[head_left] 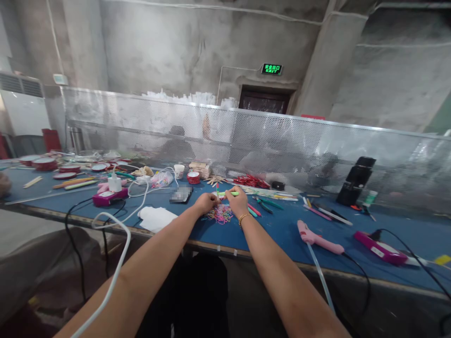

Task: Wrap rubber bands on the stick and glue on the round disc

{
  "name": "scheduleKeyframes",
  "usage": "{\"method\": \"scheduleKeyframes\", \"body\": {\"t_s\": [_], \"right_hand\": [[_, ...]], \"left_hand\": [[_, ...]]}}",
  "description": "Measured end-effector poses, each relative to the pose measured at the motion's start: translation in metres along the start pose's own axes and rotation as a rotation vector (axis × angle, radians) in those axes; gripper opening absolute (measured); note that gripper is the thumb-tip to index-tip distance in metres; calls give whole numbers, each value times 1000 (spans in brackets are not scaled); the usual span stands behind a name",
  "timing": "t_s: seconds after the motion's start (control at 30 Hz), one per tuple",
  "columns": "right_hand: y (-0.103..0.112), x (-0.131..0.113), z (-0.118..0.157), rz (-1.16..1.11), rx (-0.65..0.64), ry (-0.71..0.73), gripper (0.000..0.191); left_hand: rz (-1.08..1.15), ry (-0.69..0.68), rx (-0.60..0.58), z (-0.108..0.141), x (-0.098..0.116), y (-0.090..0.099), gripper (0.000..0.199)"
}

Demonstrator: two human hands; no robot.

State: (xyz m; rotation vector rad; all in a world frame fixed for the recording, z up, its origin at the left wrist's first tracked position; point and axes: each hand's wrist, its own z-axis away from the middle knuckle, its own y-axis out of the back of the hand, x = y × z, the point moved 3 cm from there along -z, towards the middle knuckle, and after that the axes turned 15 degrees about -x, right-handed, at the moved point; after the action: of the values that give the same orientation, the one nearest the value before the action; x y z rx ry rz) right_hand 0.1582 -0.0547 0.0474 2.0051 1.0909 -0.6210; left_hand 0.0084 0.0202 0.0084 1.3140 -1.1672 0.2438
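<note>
Two hands, the left hand [206, 203] and right hand [237, 201], are pinched shut over the rubber bands [220, 215] heaped on the blue table [282, 232]; light, stretchy loops, probably best nipped singly.

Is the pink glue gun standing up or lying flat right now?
Lying flat. The pink glue gun rests on its side on the blue table, right of the right hand, untouched.
</note>
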Motion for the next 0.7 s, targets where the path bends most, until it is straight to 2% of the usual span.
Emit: {"method": "scheduleKeyframes", "body": {"t_s": [0.47,0.6,0.7], "right_hand": [[1,1,0,-8,31,-28,17],[-1,-1,1,-24,-10,-13,18],[0,0,1,-3,9,-29,19]], "left_hand": [[-1,-10,-11,-4,-5,-1,32],[-7,-15,-13,-2,-3,0,33],[-1,-8,-8,0,0,0,31]]}}
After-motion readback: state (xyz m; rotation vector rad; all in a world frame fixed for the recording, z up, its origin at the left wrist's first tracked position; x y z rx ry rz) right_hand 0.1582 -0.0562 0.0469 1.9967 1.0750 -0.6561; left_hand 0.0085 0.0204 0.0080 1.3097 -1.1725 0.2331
